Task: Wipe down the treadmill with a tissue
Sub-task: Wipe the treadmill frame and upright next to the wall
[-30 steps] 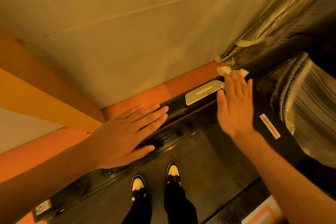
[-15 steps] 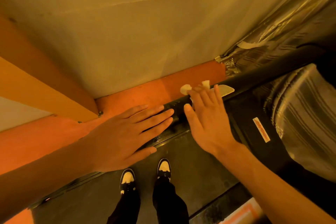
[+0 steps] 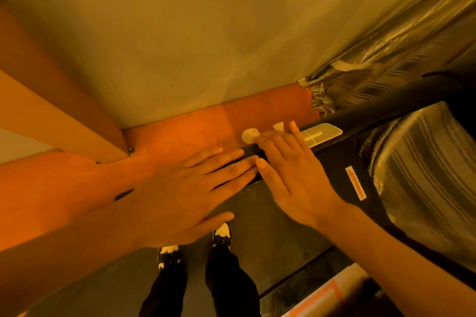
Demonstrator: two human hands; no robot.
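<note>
I stand on the dark belt [image 3: 260, 229] of the treadmill. Its black left side rail [image 3: 334, 147] runs from lower left to upper right and carries a pale grey plate [image 3: 323, 134]. My right hand [image 3: 291, 175] lies flat on the rail with straight fingers, pressing a white tissue [image 3: 249, 135] whose edges stick out past the fingertips. My left hand [image 3: 188, 190] rests flat on the same rail just to the left, fingers straight, its fingertips almost touching the right thumb.
An orange floor strip [image 3: 195, 126] and a pale wall [image 3: 206, 33] border the rail. Plastic-wrapped treadmill parts [image 3: 422, 170] rise on the right, with a red sticker [image 3: 355, 186] on the black frame. My two shoes [image 3: 195, 244] stand on the belt.
My right hand has slid the tissue leftward along the rail, off the grey plate, until it nearly meets my left hand. The left hand has stayed on the rail.
</note>
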